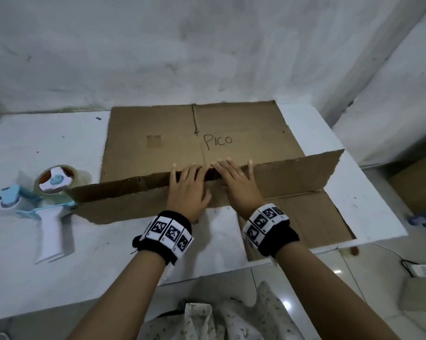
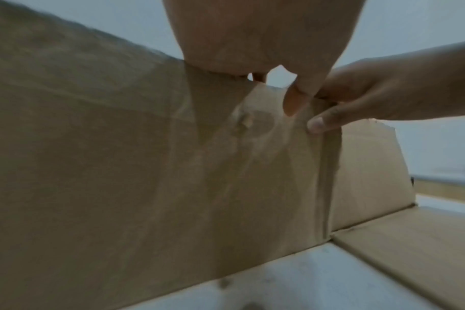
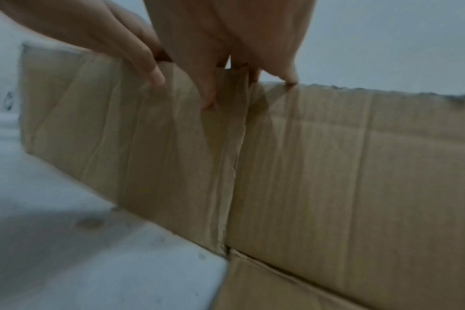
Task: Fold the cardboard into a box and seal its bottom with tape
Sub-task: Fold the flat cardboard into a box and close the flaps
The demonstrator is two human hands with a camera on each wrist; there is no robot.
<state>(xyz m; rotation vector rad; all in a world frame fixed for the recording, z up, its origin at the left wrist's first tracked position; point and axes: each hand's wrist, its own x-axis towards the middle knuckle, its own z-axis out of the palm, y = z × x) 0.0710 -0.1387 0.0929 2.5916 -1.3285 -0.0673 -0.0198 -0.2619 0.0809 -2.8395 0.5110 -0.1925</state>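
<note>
1. I see the cardboard (image 1: 158,133) lying flat on the white worktop (image 1: 47,148), near panel raised upright.
2. Left hand (image 1: 187,190) and right hand (image 1: 236,185) sit side by side at the raised panel's top edge, fingers (image 1: 173,168) hooked over it, thumbs on my side, gripping.
3. Tape dispenser (image 1: 47,207) lies left of the cardboard.

Raised cardboard (image 1: 123,200) panel hides both hands' palms and part of the tape dispenser (image 1: 45,197); wrist views are blurred.
</note>
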